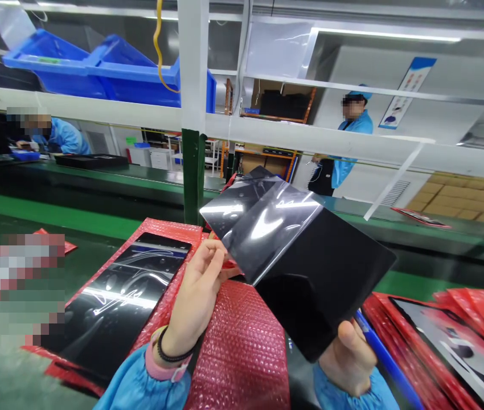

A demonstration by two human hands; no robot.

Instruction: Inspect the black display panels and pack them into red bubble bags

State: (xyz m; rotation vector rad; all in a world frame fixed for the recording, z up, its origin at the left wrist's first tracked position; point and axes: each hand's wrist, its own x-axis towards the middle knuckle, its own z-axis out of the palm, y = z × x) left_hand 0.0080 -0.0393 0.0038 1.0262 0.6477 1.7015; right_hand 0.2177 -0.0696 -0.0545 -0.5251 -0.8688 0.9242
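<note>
A glossy black flat screen panel (331, 267) is held up tilted in front of me. Clear plastic film (267, 222) lies over its far left part, with a straight edge running across the panel. My left hand (201, 276) pinches at the film's left edge; the fingertips are partly hidden. My right hand (348, 356) grips the panel's near right corner, thumb on the front and fingers behind. Beneath the panel lies a red bubble-wrap sleeve (242, 347). To the left, another black panel (118, 302) with wrinkled clear film rests on red bubble wrap.
Red bubble-wrap pouches and a grey-faced panel (455, 347) lie at right, beside a blue edge (389, 361). Blue bins (109, 71) sit on the rack above a white-and-green post (193, 114). Two people in blue, one standing (355, 122), are beyond the bench.
</note>
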